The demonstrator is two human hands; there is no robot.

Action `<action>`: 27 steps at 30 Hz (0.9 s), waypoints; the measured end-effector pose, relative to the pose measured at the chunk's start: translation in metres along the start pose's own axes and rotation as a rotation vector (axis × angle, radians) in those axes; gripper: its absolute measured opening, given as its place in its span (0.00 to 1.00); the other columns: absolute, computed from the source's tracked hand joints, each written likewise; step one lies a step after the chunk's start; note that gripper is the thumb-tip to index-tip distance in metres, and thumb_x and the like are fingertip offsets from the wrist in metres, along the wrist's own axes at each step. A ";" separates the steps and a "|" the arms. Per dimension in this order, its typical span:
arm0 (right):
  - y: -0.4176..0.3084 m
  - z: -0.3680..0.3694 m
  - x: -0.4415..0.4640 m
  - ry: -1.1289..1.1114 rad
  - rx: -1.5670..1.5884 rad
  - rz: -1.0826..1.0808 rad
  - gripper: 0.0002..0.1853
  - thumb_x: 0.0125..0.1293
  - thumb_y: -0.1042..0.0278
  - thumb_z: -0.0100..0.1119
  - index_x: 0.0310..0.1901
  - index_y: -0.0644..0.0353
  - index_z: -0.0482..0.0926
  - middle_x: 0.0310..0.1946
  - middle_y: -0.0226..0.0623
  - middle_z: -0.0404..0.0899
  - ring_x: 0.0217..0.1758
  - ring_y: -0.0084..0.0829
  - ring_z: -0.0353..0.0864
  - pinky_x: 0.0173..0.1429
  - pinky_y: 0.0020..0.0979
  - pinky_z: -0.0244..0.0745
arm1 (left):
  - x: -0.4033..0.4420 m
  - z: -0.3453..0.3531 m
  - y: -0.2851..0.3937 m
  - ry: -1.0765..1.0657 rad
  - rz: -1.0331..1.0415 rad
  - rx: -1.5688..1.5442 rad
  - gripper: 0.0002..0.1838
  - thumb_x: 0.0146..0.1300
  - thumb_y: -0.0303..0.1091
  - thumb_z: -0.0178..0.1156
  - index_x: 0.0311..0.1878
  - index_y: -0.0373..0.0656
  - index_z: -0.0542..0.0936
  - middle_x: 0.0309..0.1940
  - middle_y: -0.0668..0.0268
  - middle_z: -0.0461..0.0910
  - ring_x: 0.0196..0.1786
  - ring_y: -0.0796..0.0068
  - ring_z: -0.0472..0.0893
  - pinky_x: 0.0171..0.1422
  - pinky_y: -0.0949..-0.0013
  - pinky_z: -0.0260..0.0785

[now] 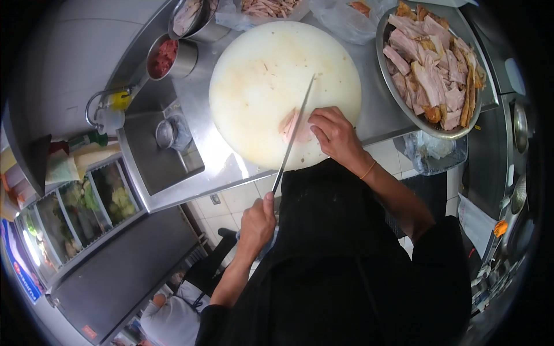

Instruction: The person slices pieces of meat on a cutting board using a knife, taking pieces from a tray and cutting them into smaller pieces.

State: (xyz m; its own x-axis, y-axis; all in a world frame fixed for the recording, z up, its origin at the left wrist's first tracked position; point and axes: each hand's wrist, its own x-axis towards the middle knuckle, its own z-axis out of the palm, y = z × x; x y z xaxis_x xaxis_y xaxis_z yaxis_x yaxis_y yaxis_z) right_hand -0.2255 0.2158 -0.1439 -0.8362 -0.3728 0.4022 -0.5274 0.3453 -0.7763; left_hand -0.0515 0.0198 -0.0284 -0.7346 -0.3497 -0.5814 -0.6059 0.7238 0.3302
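Note:
A long kitchen knife point(298, 122) slants across the near part of a round white cutting board point(248, 75), its tip toward the far side. My left hand point(257, 224) is closed around its handle, just off the board's near edge. Under and beside the blade lies a small piece of pale pink meat point(287, 126). My right hand point(336, 135), fingers curled, presses down on the meat to the right of the blade. The fingertips partly hide that side of the piece. Small scraps dot the board.
A large metal bowl of sliced meat point(385, 56) stands at the right. Metal pots point(186, 57), one with red meat, and plastic bags point(352, 26) line the back. On the left are a sink point(156, 180) and vegetable bins point(86, 202). Another person's sleeve point(167, 323) shows lower left.

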 end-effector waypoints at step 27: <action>0.001 0.007 -0.010 0.041 -0.018 0.006 0.09 0.58 0.83 0.65 0.41 0.66 0.82 0.42 0.43 0.82 0.50 0.47 0.80 0.56 0.41 0.79 | -0.029 0.028 -0.044 -0.003 0.167 0.115 0.27 0.81 0.48 0.49 0.35 0.32 0.82 0.31 0.33 0.80 0.37 0.27 0.80 0.41 0.36 0.72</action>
State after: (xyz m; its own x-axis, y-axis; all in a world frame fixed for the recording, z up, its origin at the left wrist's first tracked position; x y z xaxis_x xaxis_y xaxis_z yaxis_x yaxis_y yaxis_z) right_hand -0.2170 0.2139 -0.1518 -0.8448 -0.3353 0.4170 -0.5243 0.3634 -0.7701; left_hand 0.0053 0.0147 -0.0468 -0.8212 -0.2172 -0.5277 -0.4364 0.8349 0.3354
